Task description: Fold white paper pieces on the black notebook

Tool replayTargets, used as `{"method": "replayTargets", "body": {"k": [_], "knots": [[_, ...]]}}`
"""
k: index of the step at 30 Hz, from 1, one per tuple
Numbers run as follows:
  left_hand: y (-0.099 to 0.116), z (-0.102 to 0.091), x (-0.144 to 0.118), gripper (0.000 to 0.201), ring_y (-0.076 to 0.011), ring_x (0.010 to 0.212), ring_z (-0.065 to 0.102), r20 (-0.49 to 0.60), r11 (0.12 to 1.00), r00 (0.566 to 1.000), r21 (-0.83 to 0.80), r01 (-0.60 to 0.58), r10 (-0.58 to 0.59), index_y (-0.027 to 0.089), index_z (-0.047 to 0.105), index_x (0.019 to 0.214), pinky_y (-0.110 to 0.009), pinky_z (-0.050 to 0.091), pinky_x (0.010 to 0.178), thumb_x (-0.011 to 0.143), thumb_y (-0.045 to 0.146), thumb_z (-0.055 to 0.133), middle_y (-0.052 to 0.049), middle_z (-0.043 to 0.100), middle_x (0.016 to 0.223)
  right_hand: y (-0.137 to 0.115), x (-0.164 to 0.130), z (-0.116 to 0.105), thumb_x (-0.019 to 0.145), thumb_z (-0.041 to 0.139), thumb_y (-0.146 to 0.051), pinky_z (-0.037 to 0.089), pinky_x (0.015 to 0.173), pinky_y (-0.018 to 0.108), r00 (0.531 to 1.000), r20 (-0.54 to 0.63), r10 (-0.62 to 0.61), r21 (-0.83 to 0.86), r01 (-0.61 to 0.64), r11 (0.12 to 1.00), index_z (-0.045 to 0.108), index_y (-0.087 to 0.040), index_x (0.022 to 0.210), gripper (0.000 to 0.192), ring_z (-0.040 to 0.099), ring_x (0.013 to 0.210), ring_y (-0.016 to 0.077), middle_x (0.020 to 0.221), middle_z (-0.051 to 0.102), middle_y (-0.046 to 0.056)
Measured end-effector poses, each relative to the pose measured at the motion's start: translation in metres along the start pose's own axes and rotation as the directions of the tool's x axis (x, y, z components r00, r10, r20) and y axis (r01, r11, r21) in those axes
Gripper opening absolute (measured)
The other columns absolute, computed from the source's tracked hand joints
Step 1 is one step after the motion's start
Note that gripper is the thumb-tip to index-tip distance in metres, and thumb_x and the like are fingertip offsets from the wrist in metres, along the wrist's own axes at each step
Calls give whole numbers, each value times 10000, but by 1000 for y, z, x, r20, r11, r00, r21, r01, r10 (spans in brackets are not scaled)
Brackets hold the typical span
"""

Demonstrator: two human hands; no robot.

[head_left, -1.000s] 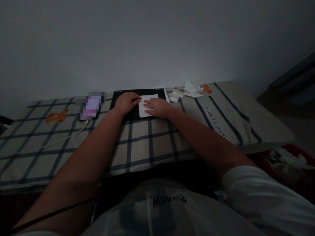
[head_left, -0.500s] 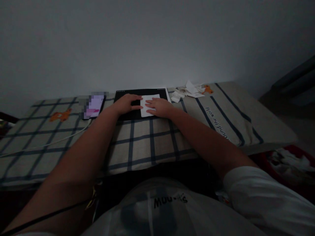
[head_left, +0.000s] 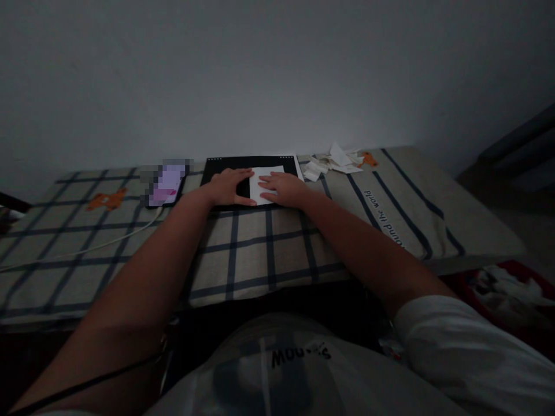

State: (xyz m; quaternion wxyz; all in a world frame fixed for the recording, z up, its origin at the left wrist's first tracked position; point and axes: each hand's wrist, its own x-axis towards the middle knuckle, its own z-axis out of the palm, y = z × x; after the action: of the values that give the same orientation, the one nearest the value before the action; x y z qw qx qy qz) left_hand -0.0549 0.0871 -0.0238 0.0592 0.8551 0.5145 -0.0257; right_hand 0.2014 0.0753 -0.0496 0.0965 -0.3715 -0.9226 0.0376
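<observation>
A small white sheet of paper [head_left: 255,193] lies flat on a black board [head_left: 243,162] that has rows of small holes along its far edge. My left hand [head_left: 226,187] rests on the board at the paper's left edge, thumb and fingers spread apart, fingertips touching that edge. Across the paper's right half lies my right hand [head_left: 284,189], palm down with its fingers spread. It covers part of the paper's right side. Neither hand is closed around anything.
Left of the board lies a phone [head_left: 169,185] with a white cable [head_left: 125,237]. A pile of paper scraps [head_left: 336,160] sits to the right, on the checked tablecloth [head_left: 251,248]. A wall rises behind. Below right, a red bin [head_left: 526,270] holds crumpled white paper.
My left thumb has spread away from the fingers, toward me, reaching the paper's near left corner. My right hand stays flat on the paper. The whole view has shifted slightly.
</observation>
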Motion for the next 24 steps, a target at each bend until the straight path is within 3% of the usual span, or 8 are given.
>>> {"method": "replayTargets", "body": {"k": [5,11,24], "knots": [[-3,3,2,1165,-487,1683,428,-30,1000,1000,-25,-6,6,241,417,1807,-626,383,1345,857,804,788,-163,443,1861,-2,0,-2,1161,539,-366,385,1395,525,1000,15,7,-9,-7,1000,650,-112,1655,566,536,1651,356,1768,564,157],[-17,7,11,1061,-398,1647,506,-91,989,989,-75,-128,121,217,544,1721,-516,353,1369,880,843,710,-163,530,1804,2,-1,2,1167,521,-395,409,1372,547,1000,-11,-23,-18,23,1000,669,-131,1638,560,561,1624,360,1755,588,147],[-24,11,33,576,-318,1411,700,-249,972,960,-159,-171,128,235,800,1403,-482,492,1276,1017,632,639,-129,785,1489,3,-1,3,1172,519,-396,413,1367,578,1000,-9,-21,-22,21,1000,663,-171,1650,548,559,1623,366,1781,556,125]]}}
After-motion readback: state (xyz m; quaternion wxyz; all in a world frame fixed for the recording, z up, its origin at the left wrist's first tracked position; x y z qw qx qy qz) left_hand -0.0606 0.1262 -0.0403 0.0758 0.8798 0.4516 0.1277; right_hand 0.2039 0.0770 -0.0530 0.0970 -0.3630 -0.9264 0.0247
